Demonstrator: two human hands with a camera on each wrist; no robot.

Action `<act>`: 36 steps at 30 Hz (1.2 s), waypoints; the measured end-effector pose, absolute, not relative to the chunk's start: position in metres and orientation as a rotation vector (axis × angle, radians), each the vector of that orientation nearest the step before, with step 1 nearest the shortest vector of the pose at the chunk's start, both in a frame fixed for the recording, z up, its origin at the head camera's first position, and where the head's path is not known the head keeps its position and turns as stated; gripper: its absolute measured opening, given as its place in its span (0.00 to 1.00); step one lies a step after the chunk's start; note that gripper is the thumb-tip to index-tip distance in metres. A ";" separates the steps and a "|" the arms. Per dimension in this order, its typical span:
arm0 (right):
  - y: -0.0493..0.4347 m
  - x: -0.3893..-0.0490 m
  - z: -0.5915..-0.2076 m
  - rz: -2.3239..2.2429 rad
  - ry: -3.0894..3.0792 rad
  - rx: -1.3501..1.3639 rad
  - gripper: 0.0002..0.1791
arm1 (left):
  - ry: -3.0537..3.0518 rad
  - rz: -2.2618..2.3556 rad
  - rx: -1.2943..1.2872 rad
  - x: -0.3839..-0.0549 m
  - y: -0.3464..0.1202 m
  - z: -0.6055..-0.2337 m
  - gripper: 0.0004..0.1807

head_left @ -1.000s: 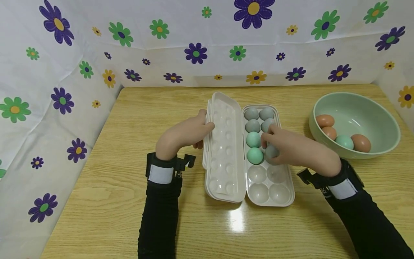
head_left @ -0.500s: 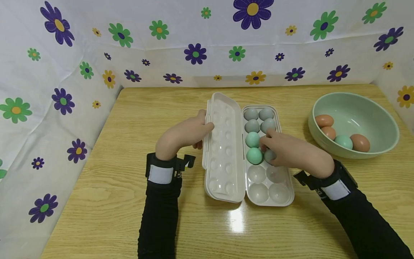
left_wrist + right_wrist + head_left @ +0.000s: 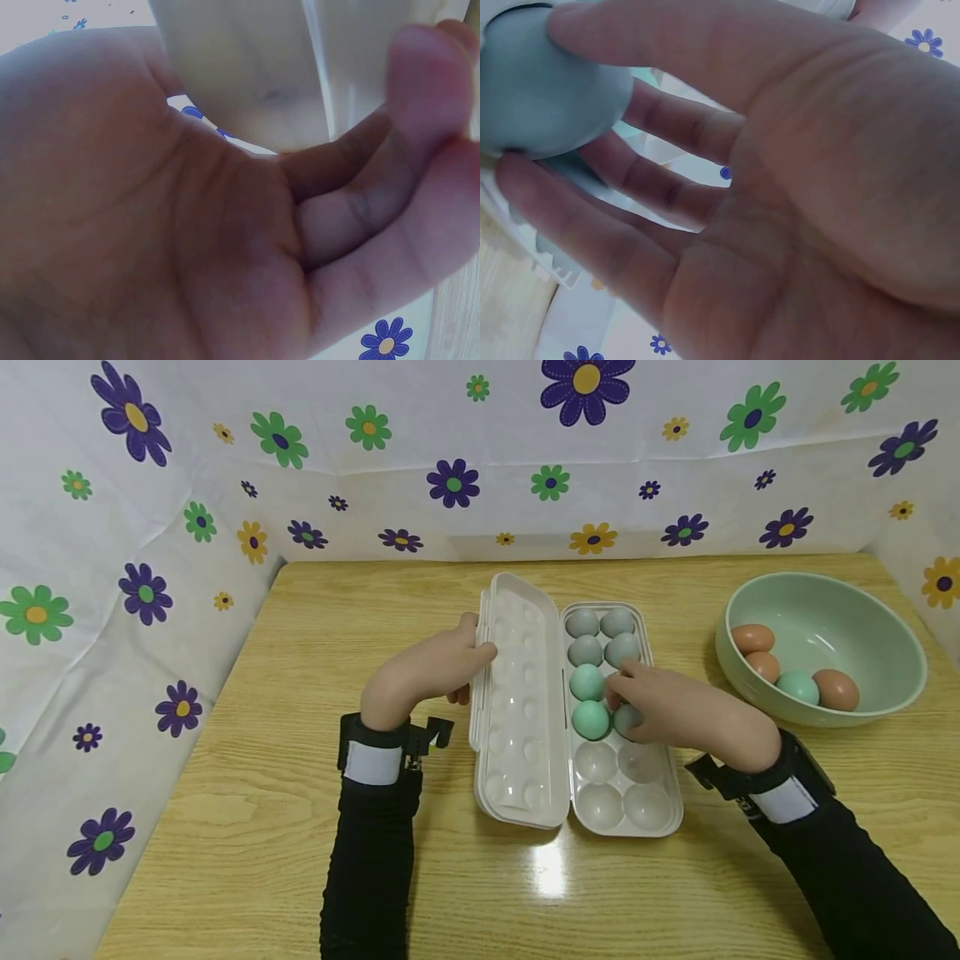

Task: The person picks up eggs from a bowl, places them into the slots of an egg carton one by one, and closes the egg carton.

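A white egg carton (image 3: 601,808) lies unfolded in the middle, its lid (image 3: 521,718) on the left. My left hand (image 3: 431,667) grips the lid's outer edge, thumb on top; the left wrist view shows the pale lid (image 3: 247,75) between thumb and fingers. Thumb and fingertips of my right hand (image 3: 686,708) pinch a grey-blue egg (image 3: 627,720) at a cup of the right column, fourth row. In the right wrist view this egg (image 3: 547,90) is held around its sides. Beside it sit two mint-green eggs (image 3: 590,720); grey-blue eggs (image 3: 582,623) fill the far cups.
A pale green bowl (image 3: 870,618) at the right holds several eggs: brown eggs (image 3: 835,690) and a mint-green egg (image 3: 797,687). The carton's nearest two rows of cups hold nothing. A flowered cloth (image 3: 510,452) rises behind the wooden table (image 3: 322,610).
My right hand has shifted slightly left and lower with the grey-blue egg, which now sits deeper at its cup. The grey-blue egg behind that hand shows more fully. My left hand stays still.
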State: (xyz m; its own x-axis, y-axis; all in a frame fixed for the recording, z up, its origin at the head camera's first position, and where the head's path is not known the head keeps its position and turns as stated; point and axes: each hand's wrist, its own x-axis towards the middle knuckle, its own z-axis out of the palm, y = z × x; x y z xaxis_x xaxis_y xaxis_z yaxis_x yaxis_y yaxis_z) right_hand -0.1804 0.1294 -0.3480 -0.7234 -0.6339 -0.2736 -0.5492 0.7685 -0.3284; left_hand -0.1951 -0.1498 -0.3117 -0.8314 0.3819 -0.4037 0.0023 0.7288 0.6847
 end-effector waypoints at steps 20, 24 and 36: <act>0.145 -0.176 -0.358 -0.487 2.647 -1.008 0.18 | 2.403 0.946 0.292 -0.195 -0.150 -0.313 0.25; 0.147 -0.177 -0.353 -0.510 2.625 -0.947 0.17 | 2.402 0.947 0.294 -0.196 -0.150 -0.313 0.25; 0.175 -0.195 -0.332 -0.553 2.713 -0.755 0.17 | 2.404 0.938 0.283 -0.195 -0.149 -0.311 0.26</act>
State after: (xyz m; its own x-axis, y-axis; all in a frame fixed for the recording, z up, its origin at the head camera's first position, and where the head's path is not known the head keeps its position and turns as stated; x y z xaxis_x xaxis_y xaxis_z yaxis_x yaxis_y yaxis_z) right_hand -0.1954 0.1750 -0.3317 -0.8275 -0.5399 -0.1538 -0.4367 0.7912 -0.4280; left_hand -0.1949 -0.1494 -0.3111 -0.8327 0.3749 -0.4075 -0.0002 0.7358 0.6773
